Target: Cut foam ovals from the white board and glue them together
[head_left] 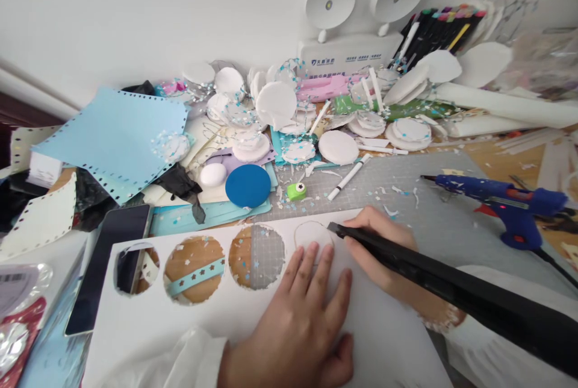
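A white foam board (189, 328) lies in front of me with three round holes cut along its far edge. Beside them a fourth circle (313, 234) is traced or partly cut. My left hand (300, 309) lies flat on the board with fingers spread, its fingertips just below that circle. My right hand (383, 252) is closed on a long black cutting tool (451, 288), whose tip touches the circle's right edge.
A blue glue gun (501, 198) rests on the grey cutting mat (406, 195) at right. A blue disc (248, 185), a green punch (296, 191), a white pen (348, 177) and several white foam discs (338, 147) lie behind. A phone (108, 267) sits left.
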A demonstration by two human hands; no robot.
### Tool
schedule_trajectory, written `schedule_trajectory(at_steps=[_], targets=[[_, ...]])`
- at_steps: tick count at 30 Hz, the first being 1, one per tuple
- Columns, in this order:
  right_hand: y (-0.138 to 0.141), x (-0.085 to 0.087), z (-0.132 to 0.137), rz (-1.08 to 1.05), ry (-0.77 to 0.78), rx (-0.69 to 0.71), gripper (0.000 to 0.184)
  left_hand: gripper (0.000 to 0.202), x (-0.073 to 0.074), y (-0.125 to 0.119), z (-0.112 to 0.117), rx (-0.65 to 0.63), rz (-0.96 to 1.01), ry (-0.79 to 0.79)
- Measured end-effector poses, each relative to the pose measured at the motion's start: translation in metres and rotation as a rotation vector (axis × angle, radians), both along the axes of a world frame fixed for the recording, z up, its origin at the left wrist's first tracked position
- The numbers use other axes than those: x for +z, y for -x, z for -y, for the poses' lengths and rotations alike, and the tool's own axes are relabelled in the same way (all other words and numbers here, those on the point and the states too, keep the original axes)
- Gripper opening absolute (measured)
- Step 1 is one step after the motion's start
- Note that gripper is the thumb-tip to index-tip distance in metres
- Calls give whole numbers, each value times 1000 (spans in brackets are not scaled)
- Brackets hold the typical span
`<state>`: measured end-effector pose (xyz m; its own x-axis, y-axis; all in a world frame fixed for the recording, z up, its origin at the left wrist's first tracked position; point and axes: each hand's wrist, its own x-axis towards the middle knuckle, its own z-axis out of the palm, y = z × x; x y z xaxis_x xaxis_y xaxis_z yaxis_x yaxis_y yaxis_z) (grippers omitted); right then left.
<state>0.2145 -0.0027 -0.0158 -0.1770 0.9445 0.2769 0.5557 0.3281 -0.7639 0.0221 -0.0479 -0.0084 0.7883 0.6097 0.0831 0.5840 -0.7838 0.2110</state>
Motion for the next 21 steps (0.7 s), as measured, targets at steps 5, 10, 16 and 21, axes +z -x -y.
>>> schedule_trajectory(at_steps=[5, 10, 16, 21], targets=[[3, -3, 0, 45, -29, 35, 11, 71, 1, -1, 0, -1, -10, 2], [3, -3, 2, 88, -31, 57, 13, 70, 3, -1, 1, 4, 1, 15], [1, 3, 4, 48, -114, -14, 10, 71, 1, 0, 1, 10, 16, 31], [2, 3, 2, 67, -67, 32, 11, 70, 1, 0, 1, 3, 1, 41]])
